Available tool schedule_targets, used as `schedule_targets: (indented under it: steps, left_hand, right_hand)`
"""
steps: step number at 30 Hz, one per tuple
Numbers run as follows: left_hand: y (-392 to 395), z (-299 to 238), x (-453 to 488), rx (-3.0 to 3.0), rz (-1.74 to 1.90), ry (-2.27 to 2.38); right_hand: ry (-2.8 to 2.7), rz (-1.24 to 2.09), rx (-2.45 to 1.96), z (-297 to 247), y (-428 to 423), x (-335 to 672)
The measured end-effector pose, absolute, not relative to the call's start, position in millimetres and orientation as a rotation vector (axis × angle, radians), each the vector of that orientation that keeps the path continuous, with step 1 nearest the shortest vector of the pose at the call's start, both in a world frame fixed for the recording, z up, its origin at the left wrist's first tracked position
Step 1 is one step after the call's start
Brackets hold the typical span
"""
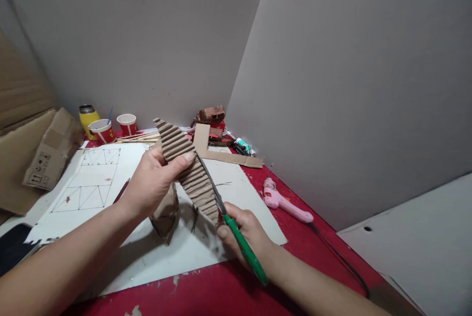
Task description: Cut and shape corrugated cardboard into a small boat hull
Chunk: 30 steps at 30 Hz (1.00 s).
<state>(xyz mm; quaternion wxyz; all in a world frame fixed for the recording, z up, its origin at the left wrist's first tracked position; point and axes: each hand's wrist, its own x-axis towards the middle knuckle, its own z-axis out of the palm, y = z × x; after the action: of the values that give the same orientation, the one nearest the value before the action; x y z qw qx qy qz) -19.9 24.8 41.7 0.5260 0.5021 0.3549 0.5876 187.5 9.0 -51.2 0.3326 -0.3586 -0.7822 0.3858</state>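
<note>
My left hand (153, 181) is closed on a long strip of ribbed corrugated cardboard (186, 166), thumb on top, holding it up over the table. My right hand (245, 235) grips green-handled scissors (243, 244). Their blades run along the right edge of the cardboard strip. Below the strip a small folded cardboard piece (166, 214) stands on a large white sheet (184, 247).
A pink glue gun (283, 201) with a black cord lies on the red table (228, 291) to the right. At the back stand two red paper cups (126, 124), a yellow flask (87, 117), wooden sticks, an L-shaped cardboard piece (221, 151). A drawing sheet (92, 178) lies left.
</note>
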Motion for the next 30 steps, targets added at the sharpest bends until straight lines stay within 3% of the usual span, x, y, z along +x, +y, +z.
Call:
schedule_targets:
  steps: [25, 30]
  left_hand:
    - [24.6, 32.9, -12.4, 1.132, 1.315, 0.904]
    - [21.9, 26.8, -6.8, 1.099, 1.300, 0.887]
  right_hand:
    - [-2.075, 0.858, -1.021, -45.3, 10.1, 182.5]
    - [-1.977, 0.980, -1.006, -52.1, 6.2, 180.6]
